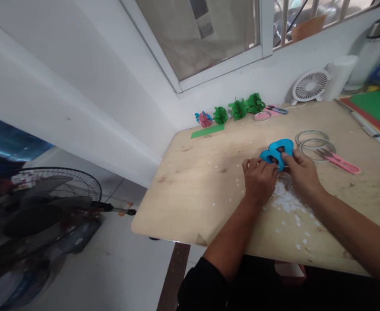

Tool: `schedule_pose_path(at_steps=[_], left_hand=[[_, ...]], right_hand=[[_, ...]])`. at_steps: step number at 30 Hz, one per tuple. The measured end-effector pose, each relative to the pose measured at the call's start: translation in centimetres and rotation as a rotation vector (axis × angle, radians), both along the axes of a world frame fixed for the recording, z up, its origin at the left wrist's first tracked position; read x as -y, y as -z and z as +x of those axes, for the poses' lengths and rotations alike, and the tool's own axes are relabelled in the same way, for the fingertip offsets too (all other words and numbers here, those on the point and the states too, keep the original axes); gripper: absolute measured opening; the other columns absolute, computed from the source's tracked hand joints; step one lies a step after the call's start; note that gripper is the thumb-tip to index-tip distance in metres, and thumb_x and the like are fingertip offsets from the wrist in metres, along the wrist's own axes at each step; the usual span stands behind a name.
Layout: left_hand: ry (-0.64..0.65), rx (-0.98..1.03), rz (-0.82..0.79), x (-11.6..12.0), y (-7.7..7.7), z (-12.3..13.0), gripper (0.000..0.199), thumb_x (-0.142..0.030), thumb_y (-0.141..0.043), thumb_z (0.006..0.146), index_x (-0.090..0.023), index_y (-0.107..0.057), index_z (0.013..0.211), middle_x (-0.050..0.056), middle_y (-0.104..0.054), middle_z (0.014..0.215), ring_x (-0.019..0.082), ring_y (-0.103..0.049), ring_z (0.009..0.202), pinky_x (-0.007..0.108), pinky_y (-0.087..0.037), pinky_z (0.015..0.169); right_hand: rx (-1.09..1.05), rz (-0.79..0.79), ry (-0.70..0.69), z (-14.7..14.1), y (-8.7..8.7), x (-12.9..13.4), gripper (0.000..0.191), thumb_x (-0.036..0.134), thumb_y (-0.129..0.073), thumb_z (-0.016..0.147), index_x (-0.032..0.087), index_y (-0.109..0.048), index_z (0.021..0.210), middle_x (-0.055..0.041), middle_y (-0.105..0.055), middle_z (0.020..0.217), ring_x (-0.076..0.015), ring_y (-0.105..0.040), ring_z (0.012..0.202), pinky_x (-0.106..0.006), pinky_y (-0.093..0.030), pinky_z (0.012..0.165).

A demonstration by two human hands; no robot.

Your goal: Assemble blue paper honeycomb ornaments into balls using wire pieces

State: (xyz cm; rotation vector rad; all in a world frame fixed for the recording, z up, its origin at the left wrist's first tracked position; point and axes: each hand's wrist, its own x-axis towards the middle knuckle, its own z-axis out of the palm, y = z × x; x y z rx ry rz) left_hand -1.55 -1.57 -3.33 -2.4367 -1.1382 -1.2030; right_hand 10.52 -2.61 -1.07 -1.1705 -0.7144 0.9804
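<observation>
A bright blue paper cut-out [281, 144] with holes through it is held up between both hands over the table [183, 185]. My left hand [260, 179] is closed on its lower left edge, fingers curled. My right hand [303, 170] pinches its right side, thumb on the front. Beneath the hands lies a pile of small white paper scraps [285, 198]. Just right of my right hand are pink-handled scissors [342, 163], their blades over two roll-like rings [316, 142].
Several folded paper ornaments, green [238, 109] and pink-blue [204, 119], line the wall beside a green paper strip [207, 131]. Behind stand blue-handled scissors [277, 109] and a small white fan [310, 86]. Coloured paper sheets [378, 108] lie right; a floor fan [60, 185] is left.
</observation>
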Motion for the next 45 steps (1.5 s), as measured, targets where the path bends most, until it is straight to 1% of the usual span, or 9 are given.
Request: schedule_pose_path(at_steps=[4,9,12,18,23,27,31,39,45], left_hand=[[-0.008,-0.023,0.046,0.0,-0.1,0.0,0.015,-0.023,-0.061,0.094,-0.021,-0.068,0.082,0.001,-0.073,0.079,0.02,-0.059,0.094,0.039,-0.033,0.093],[-0.03,-0.093,0.079,0.0,-0.2,0.1,0.022,-0.02,-0.057,0.096,-0.02,-0.065,0.076,0.002,-0.069,0.072,0.021,-0.059,0.092,0.04,-0.033,0.093],[-0.045,-0.101,0.03,-0.1,-0.1,0.1,0.02,-0.02,-0.057,0.095,-0.02,-0.066,0.077,0.002,-0.07,0.075,0.02,-0.06,0.092,0.04,-0.033,0.094],[-0.045,-0.112,-0.072,-0.2,0.0,0.0,0.007,-0.024,-0.063,0.093,-0.021,-0.069,0.094,0.002,-0.075,0.09,0.021,-0.061,0.097,0.04,-0.034,0.092],[-0.017,-0.092,-0.077,-0.1,-0.1,0.1,0.009,-0.023,-0.061,0.095,-0.023,-0.069,0.09,0.0,-0.074,0.085,0.02,-0.06,0.094,0.039,-0.033,0.093],[0.007,-0.047,-0.07,-0.2,-0.2,0.0,0.014,-0.023,-0.058,0.097,-0.023,-0.068,0.086,-0.001,-0.073,0.082,0.02,-0.058,0.093,0.038,-0.033,0.092],[-0.004,-0.108,-0.055,-0.4,-0.2,0.0,0.014,-0.024,-0.058,0.096,-0.023,-0.065,0.084,0.001,-0.07,0.079,0.021,-0.057,0.092,0.039,-0.033,0.09],[-0.029,-0.217,-0.065,-0.5,-0.4,0.1,0.011,-0.022,-0.056,0.096,-0.019,-0.061,0.087,0.005,-0.065,0.084,0.024,-0.054,0.094,0.04,-0.033,0.088],[-0.032,-0.24,-0.057,-0.4,-0.2,0.1,0.009,-0.024,-0.057,0.095,-0.019,-0.062,0.09,0.006,-0.067,0.09,0.025,-0.054,0.098,0.041,-0.033,0.09]], right_hand=[[0.003,0.006,-0.002,0.0,0.1,0.0,0.025,0.042,-0.077,0.067,0.021,-0.066,0.077,0.0039,-0.062,0.066,-0.0116,-0.055,0.06,-0.024,-0.05,0.054],[0.019,-0.004,-0.011,0.0,0.1,0.0,0.028,0.043,-0.077,0.066,0.021,-0.066,0.079,0.0044,-0.061,0.066,-0.011,-0.054,0.059,-0.023,-0.049,0.054],[0.014,0.001,-0.024,0.0,0.2,0.1,0.028,0.044,-0.077,0.067,0.022,-0.066,0.08,0.0047,-0.061,0.065,-0.0111,-0.053,0.059,-0.024,-0.049,0.053],[0.018,0.006,-0.023,0.1,0.2,0.0,0.029,0.046,-0.076,0.068,0.023,-0.067,0.081,0.003,-0.064,0.068,-0.0138,-0.057,0.06,-0.027,-0.051,0.055],[-0.068,-0.032,-0.029,0.0,0.0,0.1,0.027,0.041,-0.077,0.066,0.021,-0.067,0.082,0.0053,-0.061,0.063,-0.0121,-0.057,0.059,-0.026,-0.051,0.058],[-0.065,-0.028,-0.033,0.1,0.2,0.0,0.026,0.039,-0.078,0.066,0.021,-0.068,0.082,0.0053,-0.062,0.065,-0.0108,-0.055,0.059,-0.024,-0.05,0.057],[-0.057,-0.048,-0.048,0.1,0.8,-0.1,0.027,0.041,-0.077,0.068,0.021,-0.067,0.082,0.0057,-0.06,0.065,-0.0106,-0.053,0.057,-0.024,-0.047,0.054],[-0.042,-0.042,-0.085,0.1,1.2,0.0,0.028,0.044,-0.078,0.069,0.021,-0.066,0.08,0.0054,-0.059,0.065,-0.0105,-0.052,0.057,-0.023,-0.045,0.052],[-0.011,-0.028,-0.027,0.3,0.9,-0.3,0.028,0.043,-0.077,0.068,0.021,-0.067,0.081,0.0055,-0.059,0.064,-0.0114,-0.053,0.058,-0.024,-0.047,0.053]])
